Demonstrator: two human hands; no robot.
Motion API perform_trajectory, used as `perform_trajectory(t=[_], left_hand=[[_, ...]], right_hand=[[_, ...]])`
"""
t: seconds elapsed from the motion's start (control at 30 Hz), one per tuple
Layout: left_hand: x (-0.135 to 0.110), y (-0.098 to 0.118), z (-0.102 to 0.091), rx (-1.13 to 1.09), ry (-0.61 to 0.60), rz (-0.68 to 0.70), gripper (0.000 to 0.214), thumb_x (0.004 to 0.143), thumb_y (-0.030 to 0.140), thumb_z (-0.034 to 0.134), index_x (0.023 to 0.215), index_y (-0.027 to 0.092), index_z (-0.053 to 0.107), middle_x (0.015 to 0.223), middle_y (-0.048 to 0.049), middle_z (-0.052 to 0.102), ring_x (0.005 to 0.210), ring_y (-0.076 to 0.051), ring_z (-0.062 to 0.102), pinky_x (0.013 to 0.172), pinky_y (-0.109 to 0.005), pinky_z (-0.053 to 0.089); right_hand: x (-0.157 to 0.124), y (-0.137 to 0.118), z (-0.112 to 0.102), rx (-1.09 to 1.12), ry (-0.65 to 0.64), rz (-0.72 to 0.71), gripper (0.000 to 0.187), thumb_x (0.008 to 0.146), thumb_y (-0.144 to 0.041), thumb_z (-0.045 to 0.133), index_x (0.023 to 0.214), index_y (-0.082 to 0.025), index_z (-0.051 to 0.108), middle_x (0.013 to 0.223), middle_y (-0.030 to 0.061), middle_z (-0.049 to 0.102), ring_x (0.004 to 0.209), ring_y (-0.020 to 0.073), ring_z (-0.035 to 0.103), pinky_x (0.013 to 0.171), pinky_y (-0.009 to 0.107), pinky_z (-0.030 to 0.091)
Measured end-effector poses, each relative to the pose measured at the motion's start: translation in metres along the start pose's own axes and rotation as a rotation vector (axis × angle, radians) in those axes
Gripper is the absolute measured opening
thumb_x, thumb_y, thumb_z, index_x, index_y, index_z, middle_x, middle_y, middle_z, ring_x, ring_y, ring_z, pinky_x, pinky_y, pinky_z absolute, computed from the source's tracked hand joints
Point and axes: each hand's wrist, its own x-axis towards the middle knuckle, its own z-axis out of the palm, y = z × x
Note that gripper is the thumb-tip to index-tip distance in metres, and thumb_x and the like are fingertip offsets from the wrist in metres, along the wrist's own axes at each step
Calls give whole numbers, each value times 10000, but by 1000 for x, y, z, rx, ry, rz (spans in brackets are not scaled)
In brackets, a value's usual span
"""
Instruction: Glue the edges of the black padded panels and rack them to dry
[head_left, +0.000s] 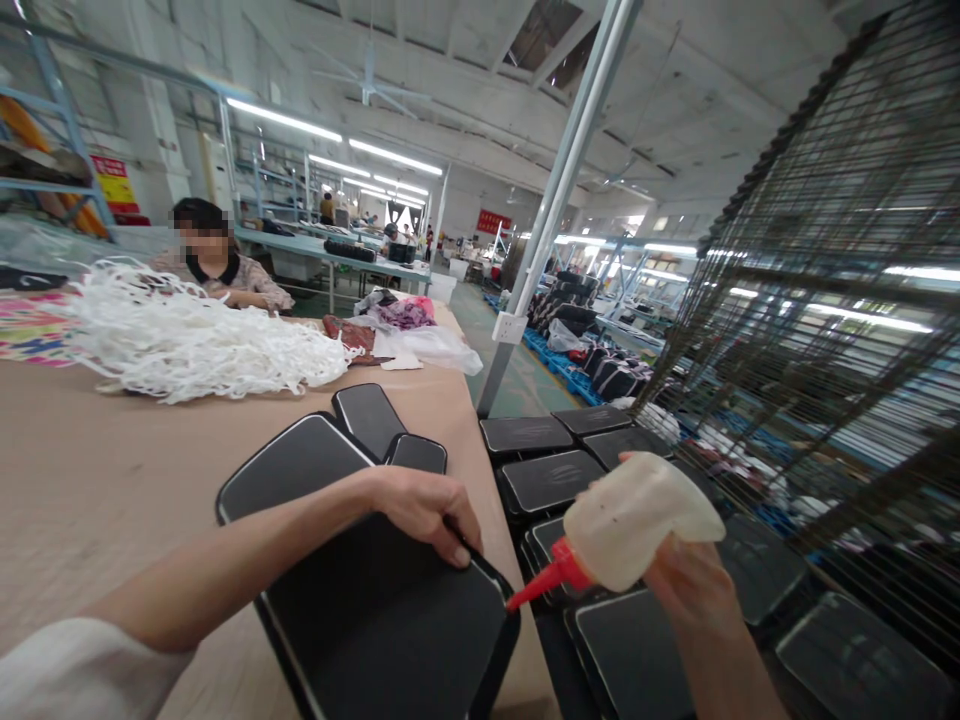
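My left hand (427,512) rests with curled fingers on the far edge of a large black panel (382,620) that lies at the table's near right corner. My right hand (694,590) grips a translucent squeeze bottle (641,520). The bottle's red nozzle (544,580) points left, its tip at the panel's right edge. More black panels (330,450) lie on the table just beyond my left hand.
Several black panels (547,480) are laid out on a rack to the right of the brown table (97,480). A heap of white cord (187,340) lies at the back left, a seated person (217,260) behind it. Wire shelving (840,300) rises at the right, a metal post (555,210) in the middle.
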Motion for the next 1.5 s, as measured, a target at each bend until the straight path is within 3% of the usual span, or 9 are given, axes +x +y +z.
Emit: perform_trajectory(t=[0.1, 0.23, 0.37, 0.53, 0.67, 0.9, 1.13, 1.33, 1.5], left_hand=[[-4, -4, -2, 5, 53, -4, 293, 782, 323, 547, 913, 95, 677, 766, -22, 640, 695, -132, 539, 655, -172, 410], [-8, -7, -2, 25, 127, -37, 294, 794, 339, 526, 909, 114, 676, 747, -12, 618, 680, -120, 507, 624, -164, 390], [-11, -10, -2, 25, 209, -59, 281, 776, 357, 546, 876, 133, 682, 702, 3, 584, 662, -112, 481, 614, -161, 378], [-12, -15, -2, -55, 269, -83, 309, 756, 405, 560, 847, 133, 676, 692, 2, 564, 647, -106, 466, 598, -164, 374], [-11, -20, -1, -120, 297, -97, 330, 733, 430, 580, 834, 128, 669, 697, 1, 563, 648, -105, 466, 602, -170, 374], [-8, -27, -4, -186, 343, -120, 320, 697, 445, 614, 752, 133, 663, 659, 13, 551, 616, -93, 455, 555, -166, 351], [-6, -38, -7, -274, 350, -146, 285, 689, 401, 633, 768, 129, 672, 669, 10, 574, 596, -88, 477, 563, -172, 357], [-6, -49, -10, -348, 375, -186, 277, 667, 399, 648, 753, 137, 678, 654, 2, 606, 561, -96, 502, 525, -176, 368], [-9, -51, -10, -414, 398, -149, 248, 662, 375, 657, 727, 136, 683, 623, -12, 614, 540, -112, 522, 519, -198, 383]], right_hand=[[-5, 7, -8, -5, 61, -10, 655, 621, -368, 662, 1224, -235, 443, 994, 105, 620, 955, 289, 554, 827, 473, 421], [-3, 21, -24, -96, 139, -135, 679, 588, -390, 696, 1206, -234, 463, 981, 103, 624, 906, 284, 575, 810, 457, 442], [-4, 27, -26, -104, 195, -175, 611, 672, -380, 636, 1233, -243, 433, 983, 86, 627, 972, 277, 553, 839, 460, 431], [-6, 32, -32, -124, 295, -200, 632, 690, -317, 637, 1267, -271, 382, 1004, 51, 628, 995, 229, 545, 827, 369, 449], [-7, 37, -40, -116, 262, -162, 630, 673, -328, 656, 1249, -257, 411, 979, 58, 635, 950, 241, 566, 803, 382, 462], [-13, 32, -23, -74, 238, -87, 556, 686, -354, 638, 1204, -261, 458, 1013, 60, 619, 1000, 257, 540, 831, 418, 446], [-6, 33, -41, -175, 90, -82, 452, 600, -391, 700, 1011, -243, 583, 828, 73, 643, 895, 293, 574, 761, 460, 469], [-10, 42, -36, -125, 209, -163, 401, 540, -389, 721, 876, -204, 605, 734, 70, 624, 839, 290, 576, 710, 442, 472], [-13, 47, -36, -123, 215, -151, 412, 535, -411, 714, 872, -201, 602, 766, 82, 618, 839, 296, 567, 690, 443, 462]])
